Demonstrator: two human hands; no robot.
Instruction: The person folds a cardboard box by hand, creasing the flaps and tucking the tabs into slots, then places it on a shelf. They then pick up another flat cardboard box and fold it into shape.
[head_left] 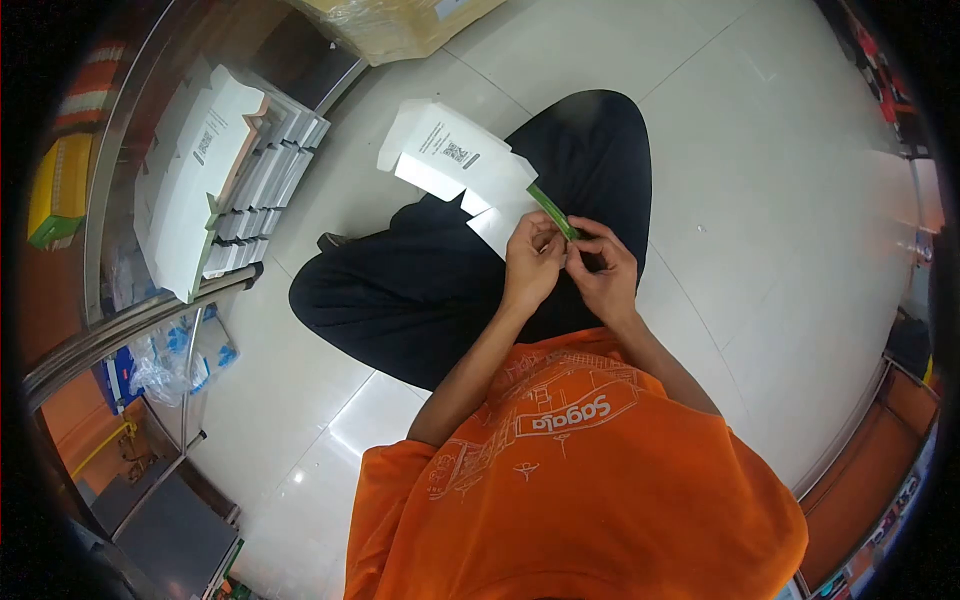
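A partly unfolded white cardboard box (480,165) with a printed QR code and a green edge lies across my crossed legs. My left hand (535,258) has its fingers closed on the near end of the box, beside the green strip. Close to it, my right hand (603,265) pinches the same green-edged end between thumb and forefinger. The fingertips of both hands almost meet there. Several flaps of the box stand out at its far left end, and its underside is hidden from me.
On the left, a stack of flat white boxes (230,180) rests on a metal-edged shelf. A yellow and green box (62,190) stands behind it. Plastic bags (185,355) hang below. A wrapped carton (400,25) sits on the tiled floor (760,200) ahead.
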